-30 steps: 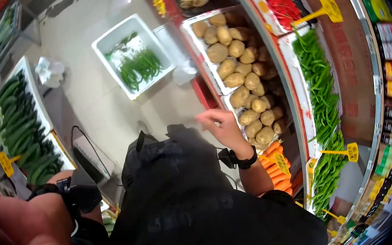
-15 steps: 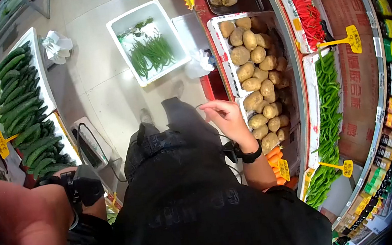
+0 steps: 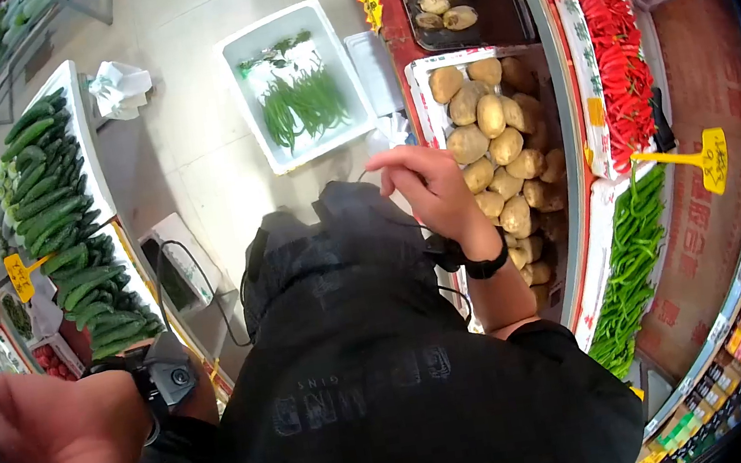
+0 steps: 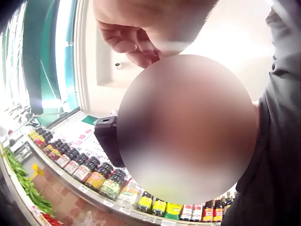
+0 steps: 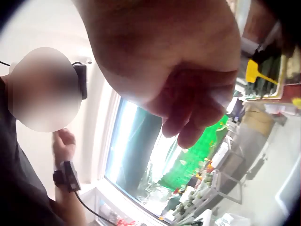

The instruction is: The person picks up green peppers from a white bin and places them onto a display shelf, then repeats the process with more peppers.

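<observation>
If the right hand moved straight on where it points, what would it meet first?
Perhaps the white tub, but it seems lower, on the floor, so the right hand may pass above it.

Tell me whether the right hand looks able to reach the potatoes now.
Probably yes: the right hand appears beside the potatoes in the head view, with nothing visible blocking the nearest ones.

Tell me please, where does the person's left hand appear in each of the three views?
Head: left hand, large, in the lower left.
Left wrist: left hand, at the top, near the middle.
Right wrist: left hand, small, at the left, below mid-height.
Shared landmark: the dark shirt, bottom centre in head, right side in left wrist, left side in right wrist.
</observation>
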The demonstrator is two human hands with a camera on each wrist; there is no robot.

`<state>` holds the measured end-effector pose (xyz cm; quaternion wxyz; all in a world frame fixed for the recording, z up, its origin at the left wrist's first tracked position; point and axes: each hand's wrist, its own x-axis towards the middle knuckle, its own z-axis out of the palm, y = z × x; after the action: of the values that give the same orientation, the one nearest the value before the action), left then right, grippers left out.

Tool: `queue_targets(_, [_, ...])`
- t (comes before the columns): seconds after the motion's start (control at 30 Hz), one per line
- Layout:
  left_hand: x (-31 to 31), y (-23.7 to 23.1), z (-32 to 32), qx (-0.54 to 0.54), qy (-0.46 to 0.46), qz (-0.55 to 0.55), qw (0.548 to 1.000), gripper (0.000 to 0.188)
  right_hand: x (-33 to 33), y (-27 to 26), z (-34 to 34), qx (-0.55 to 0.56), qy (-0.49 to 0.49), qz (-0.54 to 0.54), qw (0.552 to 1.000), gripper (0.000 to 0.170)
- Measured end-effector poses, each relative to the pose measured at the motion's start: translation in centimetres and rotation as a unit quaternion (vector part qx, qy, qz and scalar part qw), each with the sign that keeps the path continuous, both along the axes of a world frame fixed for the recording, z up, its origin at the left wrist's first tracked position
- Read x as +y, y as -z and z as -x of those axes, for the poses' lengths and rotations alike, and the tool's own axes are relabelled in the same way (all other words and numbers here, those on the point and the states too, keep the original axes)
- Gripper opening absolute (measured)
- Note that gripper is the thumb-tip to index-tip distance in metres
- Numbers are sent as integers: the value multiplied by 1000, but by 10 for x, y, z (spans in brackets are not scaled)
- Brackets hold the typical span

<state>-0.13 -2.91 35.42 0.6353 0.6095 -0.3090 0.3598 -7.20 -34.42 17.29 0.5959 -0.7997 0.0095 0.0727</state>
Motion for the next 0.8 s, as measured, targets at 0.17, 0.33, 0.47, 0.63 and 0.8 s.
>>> queue_targets(0.17, [-19,47,-19,113,7,-29,993,11,-1,-65,-41,-276,-249,-183,910,18])
queue_targets(0.33, [-25,104,-48,303,30,-56,951,18,33,-96,-69,-207,-430,-480,736,20])
queue_targets(0.47, [-3,140,-75,423,42,-46,904,15,68,-103,-88,-43,-379,-670,637,25])
queue_targets(0.63, [29,161,-123,469,75,-72,877,16,121,-92,-122,-37,-388,-675,626,31])
queue_targets(0.8, [67,206,-173,536,134,-103,827,17,170,-70,-165,-17,-335,-694,637,28])
